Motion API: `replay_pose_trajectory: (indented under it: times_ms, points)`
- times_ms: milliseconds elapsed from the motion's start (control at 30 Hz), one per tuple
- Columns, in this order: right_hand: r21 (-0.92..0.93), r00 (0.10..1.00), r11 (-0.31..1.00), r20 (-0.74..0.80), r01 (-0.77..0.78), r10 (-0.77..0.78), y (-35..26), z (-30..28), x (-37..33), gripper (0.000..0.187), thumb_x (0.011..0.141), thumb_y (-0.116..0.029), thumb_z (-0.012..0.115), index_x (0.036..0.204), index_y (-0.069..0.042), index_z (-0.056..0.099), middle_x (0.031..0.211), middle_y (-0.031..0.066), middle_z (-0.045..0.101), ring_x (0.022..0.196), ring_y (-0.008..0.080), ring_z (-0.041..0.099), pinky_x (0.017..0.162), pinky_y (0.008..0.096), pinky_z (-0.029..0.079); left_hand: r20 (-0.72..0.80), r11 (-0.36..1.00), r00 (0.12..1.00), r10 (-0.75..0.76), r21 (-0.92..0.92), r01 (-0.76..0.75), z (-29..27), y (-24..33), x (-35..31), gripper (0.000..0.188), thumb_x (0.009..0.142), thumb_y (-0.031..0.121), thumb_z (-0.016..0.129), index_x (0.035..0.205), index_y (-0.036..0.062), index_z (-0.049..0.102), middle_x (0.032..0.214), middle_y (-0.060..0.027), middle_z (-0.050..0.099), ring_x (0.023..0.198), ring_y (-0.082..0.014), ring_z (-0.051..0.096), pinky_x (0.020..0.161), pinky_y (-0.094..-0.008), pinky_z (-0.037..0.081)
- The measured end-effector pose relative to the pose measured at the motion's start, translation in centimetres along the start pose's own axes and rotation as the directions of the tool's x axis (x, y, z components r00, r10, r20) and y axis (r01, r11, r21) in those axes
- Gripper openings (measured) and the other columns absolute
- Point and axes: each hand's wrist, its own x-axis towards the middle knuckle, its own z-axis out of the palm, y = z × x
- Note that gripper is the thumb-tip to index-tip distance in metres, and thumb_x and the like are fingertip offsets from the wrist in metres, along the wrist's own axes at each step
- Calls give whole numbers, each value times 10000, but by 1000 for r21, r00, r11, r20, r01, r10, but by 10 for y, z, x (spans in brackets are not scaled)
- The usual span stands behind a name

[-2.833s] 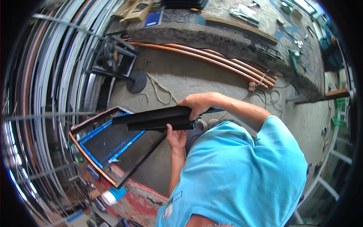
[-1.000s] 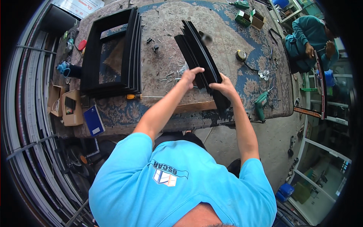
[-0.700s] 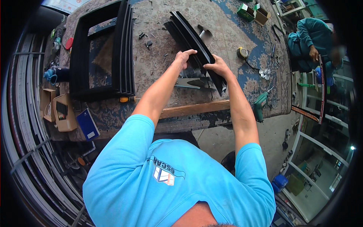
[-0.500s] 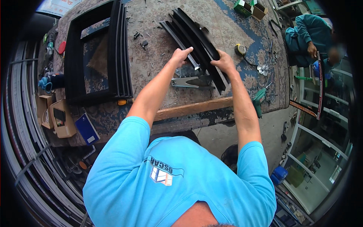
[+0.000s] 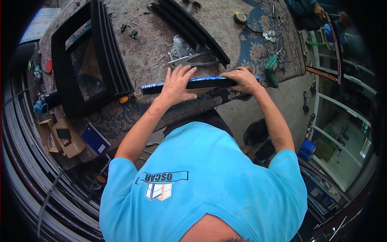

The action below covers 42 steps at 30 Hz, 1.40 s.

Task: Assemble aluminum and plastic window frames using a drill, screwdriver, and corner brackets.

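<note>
A black profile bar (image 5: 211, 83) with a shiny blue-white strip along its upper side lies crosswise along the near table edge. My right hand (image 5: 243, 80) grips it near its right end, thumb and fingers closed around it. Over its left part is my left hand (image 5: 177, 84), fingers spread apart; whether the palm touches the bar I cannot tell. Beyond the hands, more black profile bars (image 5: 189, 28) lie slanting on the carpet-covered table. A metal hand tool with long handles (image 5: 193, 60) and a clear plastic bag (image 5: 181, 46) lie beside their near ends.
Stacked black frames (image 5: 64, 72) stand at the left. On the right are a green power drill (image 5: 271, 68) and a yellow tape measure (image 5: 240, 17). A cardboard box (image 5: 70, 139) and a blue book (image 5: 96, 139) sit at the near left. Another person's hand (image 5: 319, 11) shows at the far right.
One black bar has come away from the group toward me and now lies crosswise at the table edge. My left hand has opened, and both hands have moved nearer. The view has shifted.
</note>
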Motion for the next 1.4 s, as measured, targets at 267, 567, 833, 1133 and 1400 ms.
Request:
replay_pose_trajectory:
  times_ms: [267,567,833,1133,1400]
  points:
    - [-27,917,996,-389,82,-86,32,34,13,758,781,-408,887,1418,-108,607,1446,105,625,1437,329,476,1222,522,315,195,968,953,-230,-57,245,73,-18,-8,536,738,236,868,1251,146,740,1137,-115,737,1093,-350,693,945,-476,555]
    - [193,480,658,-541,-728,690,219,58,-85,1014,793,-406,826,1569,-9,309,1494,277,488,1341,465,522,1128,529,429,169,911,899,-404,-17,412,89,20,2,564,716,232,888,1247,112,744,1169,-140,727,1141,-365,676,989,-470,539]
    - [365,366,650,-599,-667,712,256,79,-75,1266,751,-416,926,1624,25,123,1549,304,367,1347,479,510,1097,491,486,152,867,854,-497,116,484,110,44,-2,702,700,203,895,1360,129,667,1243,-160,706,1185,-377,656,1015,-479,533]
    - [607,388,792,-716,-63,580,283,76,-150,982,765,-296,892,1540,53,400,1293,223,634,1153,327,657,1004,414,529,150,829,845,-513,340,443,149,105,53,938,624,413,958,1426,159,542,1277,-121,638,1189,-359,633,965,-535,508]
    - [832,784,549,-288,-79,550,135,-15,-213,511,875,-266,807,1247,57,670,1017,92,718,824,164,697,683,294,557,-147,860,905,-399,282,425,182,78,35,617,657,345,926,1180,195,636,1033,-24,724,960,-306,719,831,-491,502]
